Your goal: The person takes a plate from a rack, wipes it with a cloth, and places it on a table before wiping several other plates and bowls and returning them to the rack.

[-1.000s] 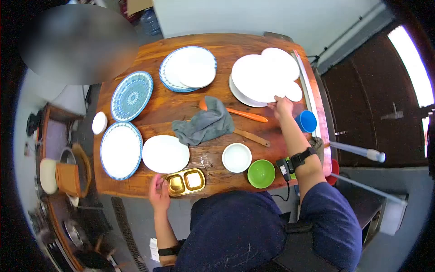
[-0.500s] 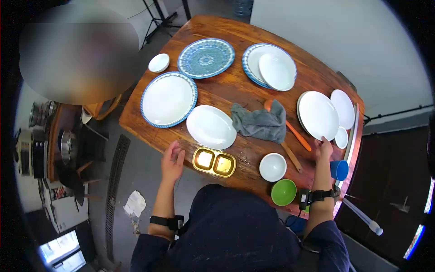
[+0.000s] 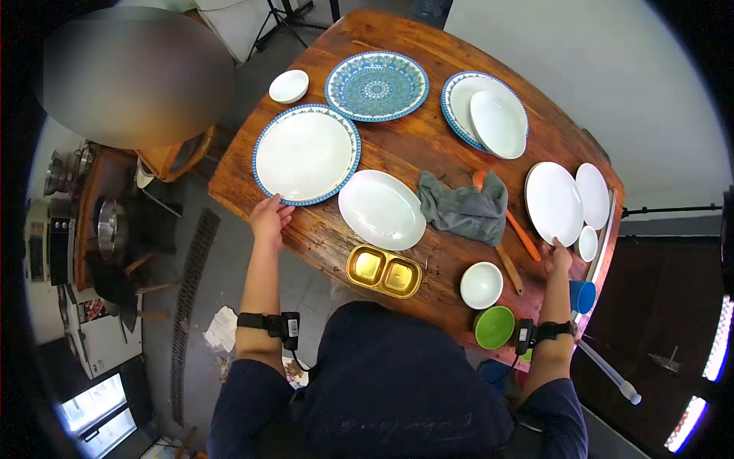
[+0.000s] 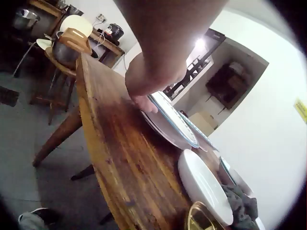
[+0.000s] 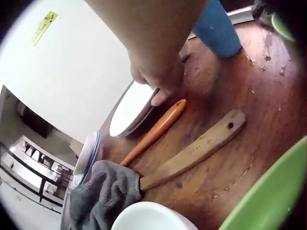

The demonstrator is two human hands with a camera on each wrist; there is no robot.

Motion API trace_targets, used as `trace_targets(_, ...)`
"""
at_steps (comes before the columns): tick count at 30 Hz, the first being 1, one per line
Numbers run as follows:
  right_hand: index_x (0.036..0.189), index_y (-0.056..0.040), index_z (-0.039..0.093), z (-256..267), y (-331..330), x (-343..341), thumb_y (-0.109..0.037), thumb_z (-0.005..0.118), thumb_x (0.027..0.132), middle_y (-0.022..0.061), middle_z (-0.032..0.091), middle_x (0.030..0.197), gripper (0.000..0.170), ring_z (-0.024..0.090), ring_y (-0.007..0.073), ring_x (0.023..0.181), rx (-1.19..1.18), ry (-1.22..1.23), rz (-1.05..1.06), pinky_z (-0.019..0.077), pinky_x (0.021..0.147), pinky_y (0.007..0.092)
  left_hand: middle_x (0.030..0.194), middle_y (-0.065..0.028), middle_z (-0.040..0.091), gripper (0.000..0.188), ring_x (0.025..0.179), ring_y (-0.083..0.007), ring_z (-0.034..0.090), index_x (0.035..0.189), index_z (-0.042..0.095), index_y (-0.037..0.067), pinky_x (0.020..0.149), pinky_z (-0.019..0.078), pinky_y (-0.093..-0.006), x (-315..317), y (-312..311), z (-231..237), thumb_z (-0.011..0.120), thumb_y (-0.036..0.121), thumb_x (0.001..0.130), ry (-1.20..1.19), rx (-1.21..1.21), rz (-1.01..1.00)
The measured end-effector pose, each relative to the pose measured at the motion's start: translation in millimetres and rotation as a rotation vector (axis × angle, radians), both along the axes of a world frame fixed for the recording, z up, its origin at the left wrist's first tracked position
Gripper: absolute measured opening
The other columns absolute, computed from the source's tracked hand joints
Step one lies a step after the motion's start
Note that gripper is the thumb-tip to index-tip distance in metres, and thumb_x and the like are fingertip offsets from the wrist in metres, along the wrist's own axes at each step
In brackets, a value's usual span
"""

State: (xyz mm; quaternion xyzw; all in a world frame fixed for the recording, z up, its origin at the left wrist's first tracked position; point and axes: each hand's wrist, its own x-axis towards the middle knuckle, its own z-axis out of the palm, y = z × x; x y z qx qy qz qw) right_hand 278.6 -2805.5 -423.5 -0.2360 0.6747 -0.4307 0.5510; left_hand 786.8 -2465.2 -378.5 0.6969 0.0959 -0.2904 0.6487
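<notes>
In the head view my left hand (image 3: 269, 220) is at the near rim of a large round white plate (image 3: 306, 153) with a blue patterned border. The left wrist view shows its fingertips (image 4: 147, 105) gripping that rim. On the right side of the table, my right hand (image 3: 556, 258) pinches the near edge of a white oval plate (image 3: 553, 203). Its thumb (image 5: 159, 98) shows at the plate's edge in the right wrist view. Another white oval plate (image 3: 381, 210) lies beside the blue-rimmed one, and a gold two-part dish (image 3: 384, 271) is at the table's near edge.
A grey cloth (image 3: 462, 210) lies over an orange-handled utensil (image 3: 523, 237) and a wooden handle (image 3: 510, 271). Near the right hand stand a blue cup (image 3: 582, 296), a white bowl (image 3: 482, 285) and a green bowl (image 3: 494, 327). A blue patterned plate (image 3: 377, 86) sits farther back.
My left hand has moved up from beside the gold dish to the blue-rimmed plate's rim. The right hand stays at the white oval plate. The head view has swung to the left.
</notes>
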Motion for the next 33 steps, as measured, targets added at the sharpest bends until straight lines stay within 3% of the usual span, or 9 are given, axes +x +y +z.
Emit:
trace_targets(6, 0.104, 0.0008, 0.044, 10.6, 6.2, -6.3, -0.014, 0.052, 0.079, 0.0141, 0.054, 0.087, 0.03, 0.056, 0.022, 0.069, 0.166, 0.035, 0.093, 0.0459, 0.051, 0.0261, 0.079, -0.0056, 0.055, 0.018, 0.058, -0.0115, 0.054, 0.09, 0.051, 0.002, 0.049, 0.0443, -0.0213, 31.8, 2.8, -12.8, 0.055, 0.014, 0.078, 0.134, -0.105, -0.023)
trace_targets(9, 0.095, 0.0019, 0.047, 60.1, 33.0, 17.9, -0.018, 0.056, 0.077, 0.013, 0.055, 0.08, 0.029, 0.054, 0.0192, 0.055, -0.026, 0.443, 0.131, 0.0424, 0.041, 0.0242, 0.074, -0.0041, 0.055, 0.015, 0.054, -0.0096, 0.052, 0.088, 0.051, 0.002, 0.049, 0.045, -0.0204, 44.4, 1.0, -3.0, 0.055, 0.011, 0.078, 0.162, -0.1, -0.124)
trace_targets(12, 0.097, 0.0032, 0.047, 101.0, 59.7, 49.0, -0.016, 0.056, 0.077, 0.0117, 0.055, 0.078, 0.029, 0.054, 0.0175, 0.056, -0.299, 0.832, 0.22, 0.0435, 0.045, 0.0233, 0.071, -0.0043, 0.056, 0.013, 0.054, -0.0086, 0.051, 0.087, 0.051, 0.001, 0.049, 0.0461, -0.0203, 56.7, 2.9, 1.3, 0.055, 0.008, 0.077, 0.158, -0.084, -0.209)
trace_targets(16, 0.101, 0.0035, 0.047, 140.3, 107.5, 164.0, -0.011, 0.053, 0.079, 0.0093, 0.056, 0.081, 0.027, 0.054, 0.0132, 0.063, -0.542, 0.647, 0.488, 0.0448, 0.055, 0.0227, 0.071, -0.0036, 0.057, 0.016, 0.054, -0.009, 0.052, 0.089, 0.051, 0.001, 0.048, 0.0454, -0.0205, 78.4, 13.7, -5.7, 0.056, 0.008, 0.075, 0.129, -0.046, -0.301)
trace_targets(19, 0.101, 0.0006, 0.051, 122.2, 133.3, 255.2, -0.01, 0.055, 0.077, 0.0071, 0.058, 0.08, 0.026, 0.055, 0.0134, 0.068, -0.37, 0.458, 0.815, 0.0448, 0.062, 0.024, 0.068, -0.0032, 0.056, 0.013, 0.053, -0.0074, 0.051, 0.087, 0.052, 0.001, 0.048, 0.045, -0.0191, 97.0, 17.3, 4.5, 0.056, 0.006, 0.076, 0.112, -0.028, -0.38)
trace_targets(22, 0.097, 0.0019, 0.053, 67.4, 138.6, 327.9, -0.014, 0.058, 0.072, 0.0115, 0.059, 0.076, 0.031, 0.056, 0.0162, 0.069, -0.435, 0.548, 1.099, 0.0449, 0.064, 0.0269, 0.068, -0.0024, 0.056, 0.013, 0.054, -0.0069, 0.05, 0.086, 0.053, 0.002, 0.047, 0.0441, -0.0195, 119.1, 19.7, 8.8, 0.056, 0.007, 0.075, 0.088, 0.007, -0.501)
trace_targets(23, 0.098, 0.0017, 0.053, 83.6, 147.4, 359.8, -0.017, 0.059, 0.071, 0.0135, 0.059, 0.077, 0.034, 0.057, 0.0194, 0.071, -0.404, 0.687, 1.165, 0.0449, 0.065, 0.0287, 0.068, -0.0022, 0.056, 0.012, 0.054, -0.0068, 0.05, 0.086, 0.053, 0.002, 0.046, 0.0437, -0.0196, 125.9, 18.5, 11.6, 0.056, 0.008, 0.075, 0.086, 0.025, -0.537)
trace_targets(26, 0.092, 0.0004, 0.057, 52.0, 144.6, 409.5, -0.031, 0.058, 0.07, 0.0181, 0.058, 0.083, 0.039, 0.057, 0.0297, 0.078, -0.383, 0.812, 1.208, 0.0441, 0.071, 0.0354, 0.069, -0.0019, 0.056, 0.014, 0.054, -0.0071, 0.05, 0.088, 0.053, 0.003, 0.045, 0.0425, -0.0196, 139.0, 8.9, 11.5, 0.055, 0.01, 0.076, 0.052, 0.104, -0.626)
trace_targets(33, 0.087, -0.0028, 0.059, 54.7, 161.8, 447.6, -0.033, 0.056, 0.07, 0.0183, 0.058, 0.087, 0.035, 0.055, 0.0313, 0.083, -0.273, 0.916, 1.244, 0.0424, 0.075, 0.0383, 0.074, -0.0043, 0.057, 0.022, 0.062, -0.0106, 0.054, 0.097, 0.051, 0.001, 0.049, 0.0449, -0.0223, 143.3, -12.8, 19.5, 0.053, 0.012, 0.078, 0.001, 0.067, -0.547)
